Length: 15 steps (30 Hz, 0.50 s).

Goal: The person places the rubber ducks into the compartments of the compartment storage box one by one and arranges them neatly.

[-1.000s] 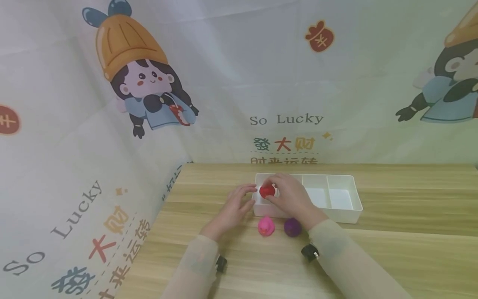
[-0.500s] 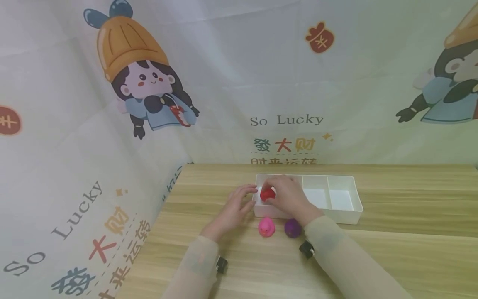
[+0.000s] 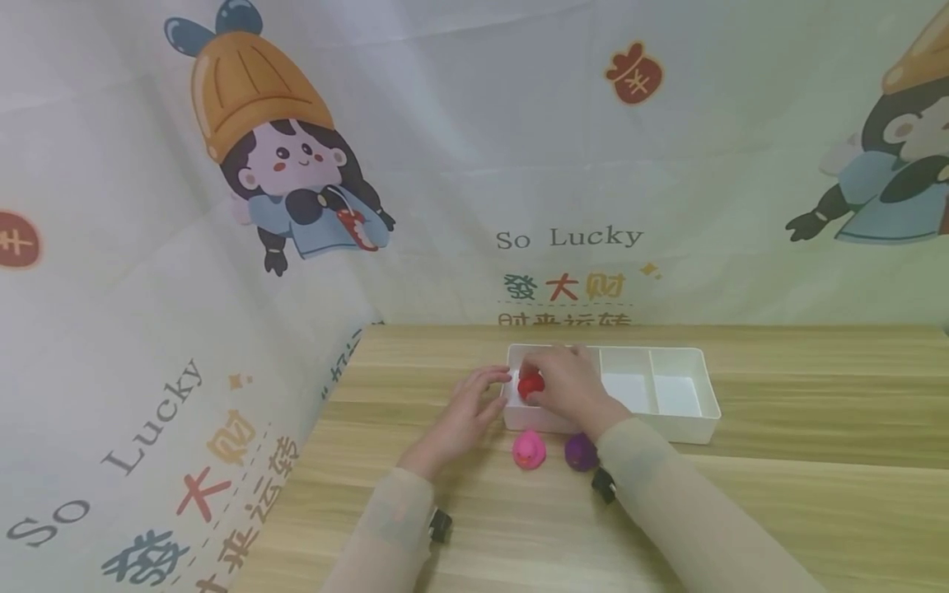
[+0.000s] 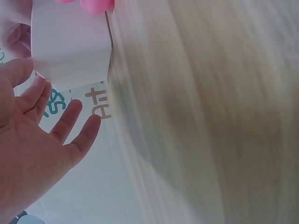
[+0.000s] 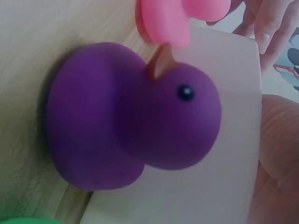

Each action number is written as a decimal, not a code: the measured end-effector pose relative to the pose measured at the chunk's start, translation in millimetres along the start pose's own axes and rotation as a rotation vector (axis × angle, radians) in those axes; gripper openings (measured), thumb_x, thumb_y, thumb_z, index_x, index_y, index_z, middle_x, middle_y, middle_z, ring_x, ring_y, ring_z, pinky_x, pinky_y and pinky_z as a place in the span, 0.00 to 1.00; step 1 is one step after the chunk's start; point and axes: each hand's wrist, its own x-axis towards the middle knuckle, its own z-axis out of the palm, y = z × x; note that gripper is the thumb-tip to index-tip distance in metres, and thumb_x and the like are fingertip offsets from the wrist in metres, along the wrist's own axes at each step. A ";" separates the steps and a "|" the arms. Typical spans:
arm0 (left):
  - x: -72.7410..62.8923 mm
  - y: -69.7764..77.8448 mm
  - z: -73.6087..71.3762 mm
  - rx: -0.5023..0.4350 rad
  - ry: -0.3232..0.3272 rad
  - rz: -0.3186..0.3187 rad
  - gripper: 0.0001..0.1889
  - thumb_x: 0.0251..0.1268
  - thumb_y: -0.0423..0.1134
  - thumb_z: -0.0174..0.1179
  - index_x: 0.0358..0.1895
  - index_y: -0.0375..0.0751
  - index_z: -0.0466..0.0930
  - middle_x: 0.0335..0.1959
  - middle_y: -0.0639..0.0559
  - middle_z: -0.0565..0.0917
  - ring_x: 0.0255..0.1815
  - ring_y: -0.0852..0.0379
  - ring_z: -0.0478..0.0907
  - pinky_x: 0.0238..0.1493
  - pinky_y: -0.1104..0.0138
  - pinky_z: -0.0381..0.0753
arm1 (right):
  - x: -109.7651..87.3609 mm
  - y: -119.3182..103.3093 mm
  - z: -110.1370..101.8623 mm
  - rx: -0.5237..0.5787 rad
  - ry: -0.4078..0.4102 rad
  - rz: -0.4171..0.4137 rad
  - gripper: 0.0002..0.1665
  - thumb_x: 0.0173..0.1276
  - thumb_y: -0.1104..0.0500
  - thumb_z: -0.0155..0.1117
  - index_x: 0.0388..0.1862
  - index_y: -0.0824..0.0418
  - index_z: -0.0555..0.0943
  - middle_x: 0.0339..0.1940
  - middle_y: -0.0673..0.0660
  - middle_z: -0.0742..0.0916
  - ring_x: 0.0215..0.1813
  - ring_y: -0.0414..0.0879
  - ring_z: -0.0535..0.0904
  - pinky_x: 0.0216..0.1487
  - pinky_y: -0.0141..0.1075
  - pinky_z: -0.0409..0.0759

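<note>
My right hand [image 3: 569,383] reaches into the left end of a white divided box [image 3: 670,428] and grips a small red toy [image 3: 530,388], mostly covered by the fingers. At the box's left end is my left hand [image 3: 464,412], fingers loosely extended; in the left wrist view its thumb and index fingertip are right at the box's rim. A pink rubber duck [image 3: 529,451] stands before the box's front wall. Beside it is a purple rubber duck [image 3: 580,452], whose orange beak and black eye fill much of the right wrist view.
The box's compartments on the right show bare white floors. A green object [image 5: 32,221] peeks in at the right wrist view's lower edge. Behind the wooden table [image 3: 830,502] hangs a printed cloth [image 3: 460,198], which also runs along the left side.
My right hand has sunk slightly lower into the box with the red toy, and its forearm has shifted a little left. The left hand and both ducks have stayed in place.
</note>
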 end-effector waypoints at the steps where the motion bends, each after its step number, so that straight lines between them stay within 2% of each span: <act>1: 0.0 0.2 0.0 -0.002 0.000 -0.003 0.19 0.64 0.37 0.51 0.58 0.44 0.65 0.62 0.55 0.61 0.62 0.55 0.53 0.60 0.56 0.55 | 0.7 0.4 0.3 -0.009 -0.003 -0.002 0.15 0.43 0.54 0.73 0.31 0.47 0.78 0.32 0.42 0.82 0.41 0.43 0.72 0.52 0.51 0.57; 11: 1.2 0.2 -0.8 0.018 0.007 0.007 0.19 0.63 0.38 0.51 0.58 0.44 0.66 0.62 0.53 0.62 0.63 0.55 0.52 0.61 0.55 0.53 | 6.2 0.2 0.6 -0.039 -0.045 0.049 0.15 0.41 0.52 0.74 0.29 0.46 0.78 0.27 0.40 0.80 0.36 0.40 0.70 0.52 0.51 0.56; 15: 0.5 1.8 -1.9 0.014 0.005 -0.010 0.19 0.63 0.39 0.52 0.57 0.44 0.67 0.62 0.53 0.63 0.62 0.57 0.53 0.61 0.56 0.54 | 7.8 -0.6 2.2 -0.032 -0.068 0.077 0.15 0.41 0.53 0.74 0.28 0.46 0.78 0.26 0.40 0.80 0.36 0.40 0.70 0.54 0.53 0.54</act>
